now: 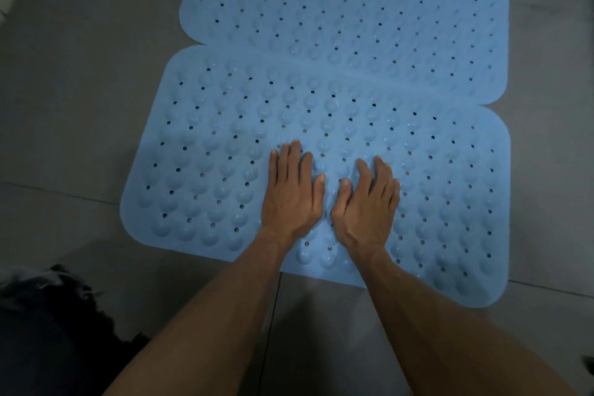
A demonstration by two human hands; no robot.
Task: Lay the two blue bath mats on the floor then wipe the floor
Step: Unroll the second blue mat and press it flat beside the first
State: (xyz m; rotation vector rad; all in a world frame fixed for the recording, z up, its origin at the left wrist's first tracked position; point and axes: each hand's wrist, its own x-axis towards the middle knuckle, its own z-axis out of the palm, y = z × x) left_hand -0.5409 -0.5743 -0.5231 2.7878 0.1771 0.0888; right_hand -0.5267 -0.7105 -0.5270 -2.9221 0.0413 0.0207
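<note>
Near bath mat [199,151] lies flat on the grey tiled floor [70,100], its far long edge slightly overlapping the far bath mat [369,10] (both blue, holed, bumps up). Left hand [291,194] and right hand [368,206] press palm-down side by side on the near mat's middle, toward its near edge. Fingers [294,154] straight and released, gripping nothing, mat directly under them. Dark cloth [48,309] sits on the floor at lower left.

No readable text, label, brand, number or sign appears anywhere in this view. The two blue bath mats [321,100] carry only rows of holes and raised bumps, and the grey tiled floor [80,90] is unmarked.
</note>
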